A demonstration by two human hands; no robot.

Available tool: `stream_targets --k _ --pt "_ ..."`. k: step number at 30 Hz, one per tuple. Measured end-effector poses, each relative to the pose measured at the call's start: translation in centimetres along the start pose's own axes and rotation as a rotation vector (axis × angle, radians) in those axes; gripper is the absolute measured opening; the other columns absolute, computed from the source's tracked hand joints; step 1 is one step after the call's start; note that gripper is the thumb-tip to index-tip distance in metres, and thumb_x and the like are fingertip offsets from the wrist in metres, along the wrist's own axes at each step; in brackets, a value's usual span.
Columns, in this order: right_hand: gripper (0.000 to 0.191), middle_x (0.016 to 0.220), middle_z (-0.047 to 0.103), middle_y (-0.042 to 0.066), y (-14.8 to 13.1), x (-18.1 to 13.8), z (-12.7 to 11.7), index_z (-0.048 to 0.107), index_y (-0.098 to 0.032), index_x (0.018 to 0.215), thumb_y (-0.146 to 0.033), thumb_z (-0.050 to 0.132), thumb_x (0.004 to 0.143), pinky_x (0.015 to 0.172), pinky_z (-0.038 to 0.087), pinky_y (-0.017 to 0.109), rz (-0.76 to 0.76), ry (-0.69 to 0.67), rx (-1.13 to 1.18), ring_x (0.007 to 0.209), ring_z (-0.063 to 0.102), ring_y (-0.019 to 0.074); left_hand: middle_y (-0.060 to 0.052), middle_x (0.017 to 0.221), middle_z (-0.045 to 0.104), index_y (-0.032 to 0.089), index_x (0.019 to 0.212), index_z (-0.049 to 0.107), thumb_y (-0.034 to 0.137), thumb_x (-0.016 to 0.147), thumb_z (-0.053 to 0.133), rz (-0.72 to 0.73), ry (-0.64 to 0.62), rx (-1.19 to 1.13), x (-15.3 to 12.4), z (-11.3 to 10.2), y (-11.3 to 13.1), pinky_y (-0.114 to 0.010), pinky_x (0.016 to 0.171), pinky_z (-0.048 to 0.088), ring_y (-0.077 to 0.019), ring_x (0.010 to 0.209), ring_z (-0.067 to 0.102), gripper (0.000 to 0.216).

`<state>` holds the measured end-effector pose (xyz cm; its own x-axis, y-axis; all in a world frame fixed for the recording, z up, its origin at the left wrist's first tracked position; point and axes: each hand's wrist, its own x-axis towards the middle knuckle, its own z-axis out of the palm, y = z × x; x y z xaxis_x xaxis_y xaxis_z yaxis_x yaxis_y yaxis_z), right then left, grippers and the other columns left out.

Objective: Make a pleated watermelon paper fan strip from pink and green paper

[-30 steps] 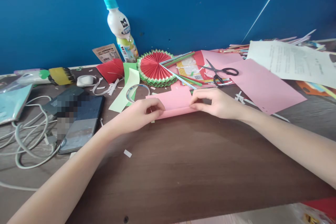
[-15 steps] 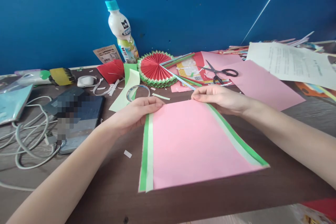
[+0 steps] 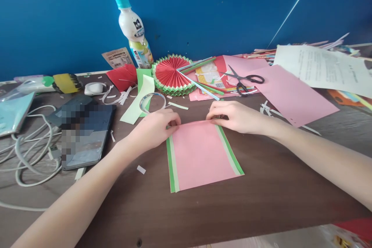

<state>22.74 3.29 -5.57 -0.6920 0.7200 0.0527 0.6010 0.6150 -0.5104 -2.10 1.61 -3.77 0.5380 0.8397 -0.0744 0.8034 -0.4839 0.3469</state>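
Note:
A pink sheet of paper (image 3: 203,155) with green and pale green strips along its two sides lies on the dark table. Its far edge shows a narrow fold line. My left hand (image 3: 158,128) pinches the far left corner between thumb and fingers. At the far right corner, my right hand (image 3: 232,116) grips the paper the same way. Beyond the hands sits a pleated red and green paper fan (image 3: 173,73) with thin sticks (image 3: 200,85) on it. A roll of tape (image 3: 152,102) rests on pale green paper (image 3: 136,104) past my left hand.
Black-handled scissors (image 3: 247,79) lie on pink paper at the back right. A bottle (image 3: 135,33) stands by the blue wall. To the left are a phone (image 3: 90,135) and a white cable (image 3: 21,155). Paper scraps (image 3: 141,169) are scattered about. A printed sheet (image 3: 322,69) lies far right.
The pink sheet has come down from a raised, tilted position onto the table. Both hands have lowered with it, and their fingers are now bent at its far edge.

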Motion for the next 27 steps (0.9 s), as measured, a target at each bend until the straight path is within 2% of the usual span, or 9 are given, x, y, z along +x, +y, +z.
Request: stream_targets --k 8,14,17,22,27 --pt "0.018 0.083 0.059 0.005 -0.1 -0.2 0.5 0.063 -0.016 0.082 -0.013 0.046 0.085 0.070 0.039 0.031 -0.063 0.030 -0.163 0.080 0.053 0.0178 -0.002 0.081 0.059 0.018 0.078 0.059 0.016 0.081 0.046 0.106 0.006 0.156 0.1 0.3 -0.2 -0.025 0.060 0.038 -0.0151 0.074 0.054 0.014" --pt "0.024 0.081 0.057 0.006 -0.2 -0.3 0.6 0.065 -0.017 0.080 -0.015 0.042 0.087 0.066 0.039 0.029 -0.096 0.042 -0.183 0.077 0.052 0.0172 0.001 0.094 0.061 0.023 0.096 0.063 0.014 0.083 0.044 0.134 -0.137 -0.032 -0.3 -0.7 -1.4 -0.024 0.073 0.041 -0.0136 0.087 0.056 0.024" --pt "0.023 0.081 0.058 0.006 -0.1 -0.3 0.6 0.064 -0.017 0.080 -0.014 0.042 0.087 0.066 0.040 0.029 -0.090 0.041 -0.160 0.077 0.052 0.0170 0.001 0.098 0.060 0.024 0.101 0.062 0.014 0.083 0.043 0.145 -0.153 -0.048 -0.4 -1.0 -1.8 -0.024 0.075 0.041 -0.0131 0.088 0.056 0.027" --pt "0.021 0.084 0.059 0.006 0.2 -0.2 0.4 0.064 -0.016 0.082 -0.014 0.043 0.086 0.070 0.042 0.031 -0.091 0.010 -0.145 0.080 0.054 0.0179 0.000 0.092 0.058 0.021 0.095 0.059 0.010 0.080 0.042 0.137 -0.124 -0.001 -0.3 -0.3 -1.7 -0.023 0.066 0.040 -0.0136 0.083 0.054 0.025" --pt "0.022 0.091 0.059 0.006 0.3 -0.4 -0.1 0.063 -0.017 0.089 -0.011 0.043 0.085 0.072 0.043 0.032 -0.110 -0.058 -0.164 0.086 0.056 0.0192 0.000 0.087 0.055 0.019 0.085 0.055 0.005 0.074 0.042 0.191 -0.086 0.042 -0.2 0.3 -1.7 -0.023 0.065 0.039 -0.0135 0.081 0.052 0.022"
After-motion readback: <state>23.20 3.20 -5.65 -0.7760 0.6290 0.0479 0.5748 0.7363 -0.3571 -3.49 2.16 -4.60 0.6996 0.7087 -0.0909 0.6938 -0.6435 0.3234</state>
